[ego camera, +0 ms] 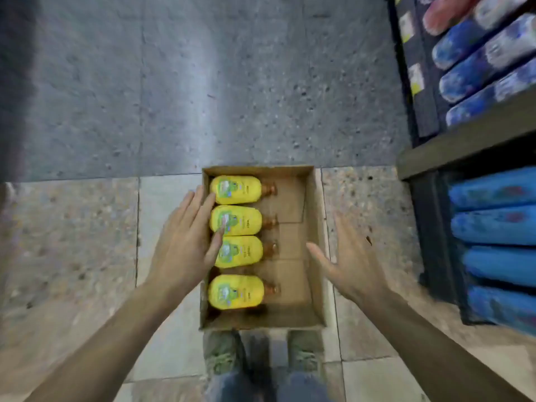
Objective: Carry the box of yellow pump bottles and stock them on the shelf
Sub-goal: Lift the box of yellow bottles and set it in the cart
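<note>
Open cardboard box [311,227] sits on the tiled floor [87,242], just ahead of the person's shoes [222,353]. Four yellow pump bottles [235,219] lie on their sides in one row along its left wall — caps pointing right. Left hand [185,242] spread flat at the left edge, fingers over the bottles, grasping nothing. Right hand [351,265] spread beside the right wall — empty. Shelf [464,146] of blue packs [493,224] stands to the right.
</note>
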Demonstrator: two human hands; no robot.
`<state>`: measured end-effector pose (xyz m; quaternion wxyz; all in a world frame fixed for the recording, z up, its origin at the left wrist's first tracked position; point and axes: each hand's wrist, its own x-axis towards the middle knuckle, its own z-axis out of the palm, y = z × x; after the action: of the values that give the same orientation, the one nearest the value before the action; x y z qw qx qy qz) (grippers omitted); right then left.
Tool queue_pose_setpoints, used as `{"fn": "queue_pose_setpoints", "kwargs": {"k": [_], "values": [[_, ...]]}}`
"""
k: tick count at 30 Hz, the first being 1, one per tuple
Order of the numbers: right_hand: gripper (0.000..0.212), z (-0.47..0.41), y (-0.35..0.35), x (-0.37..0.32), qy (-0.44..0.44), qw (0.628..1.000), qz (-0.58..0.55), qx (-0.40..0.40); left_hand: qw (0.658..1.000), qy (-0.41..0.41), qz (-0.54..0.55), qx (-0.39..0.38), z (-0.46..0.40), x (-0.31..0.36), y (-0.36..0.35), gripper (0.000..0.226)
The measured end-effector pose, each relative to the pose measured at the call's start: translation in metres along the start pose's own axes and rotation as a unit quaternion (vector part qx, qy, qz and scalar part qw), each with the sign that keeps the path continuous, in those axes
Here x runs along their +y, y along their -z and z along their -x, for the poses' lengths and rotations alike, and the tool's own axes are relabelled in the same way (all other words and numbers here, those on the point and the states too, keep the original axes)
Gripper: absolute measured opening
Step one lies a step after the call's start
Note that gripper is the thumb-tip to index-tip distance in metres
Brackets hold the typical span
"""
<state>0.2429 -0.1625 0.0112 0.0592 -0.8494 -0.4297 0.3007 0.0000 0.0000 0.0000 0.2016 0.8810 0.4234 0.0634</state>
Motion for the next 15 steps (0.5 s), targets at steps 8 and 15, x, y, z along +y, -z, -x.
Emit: {"fn": "queue_pose_setpoints", "kwargs": {"k": [8,15], "values": [[0.093,-0.074,-0.132,0.044,-0.060,0.998,0.022,-0.008,0.982,0.161,0.022,-0.097,0.032,-0.093,-0.152,0.069],[0.106,-0.078,-0.185,0.071,-0.088,0.996,0.010,0.019,0.953,0.266,0.059,-0.131,0.057,-0.095,-0.197,0.080]]}}
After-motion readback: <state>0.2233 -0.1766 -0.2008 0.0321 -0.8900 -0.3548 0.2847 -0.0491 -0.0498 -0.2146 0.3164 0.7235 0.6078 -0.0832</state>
